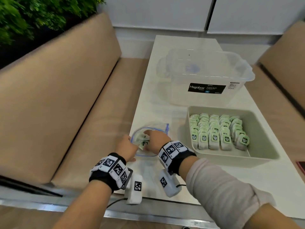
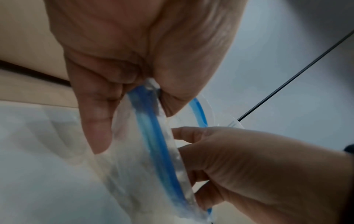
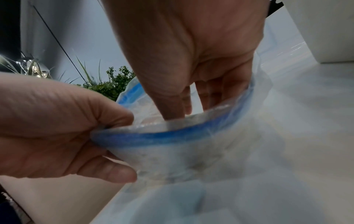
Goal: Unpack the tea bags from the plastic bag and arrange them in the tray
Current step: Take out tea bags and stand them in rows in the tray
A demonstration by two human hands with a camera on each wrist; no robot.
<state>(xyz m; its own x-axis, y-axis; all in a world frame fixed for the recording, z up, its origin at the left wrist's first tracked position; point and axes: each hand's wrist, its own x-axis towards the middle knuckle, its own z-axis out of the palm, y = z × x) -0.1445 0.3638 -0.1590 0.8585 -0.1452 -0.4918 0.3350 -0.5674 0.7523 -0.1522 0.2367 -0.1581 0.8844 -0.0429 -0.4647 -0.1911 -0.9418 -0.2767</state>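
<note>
A clear zip bag [image 1: 149,152] with a blue zip rim lies open on the white table, near its left edge. My left hand [image 1: 131,140] pinches the rim and holds the mouth open; the left wrist view shows the blue rim [image 2: 153,136] between thumb and fingers. My right hand [image 1: 146,140] reaches into the mouth and closes round a few tea bags [image 1: 142,142] with green tags. In the right wrist view its fingers [image 3: 210,94] point down into the bag, tips hidden by the rim. The pale tray [image 1: 222,160] to the right holds several rows of upright tea bags [image 1: 214,129].
A clear lidded storage box [image 1: 206,76] labelled Megabox stands behind the tray. A tan padded bench [image 1: 57,96] runs along the table's left side, another [image 1: 283,55] along the right. Green plants [image 1: 33,14] fill the far left corner. Wrist-camera cables trail near the table's front edge.
</note>
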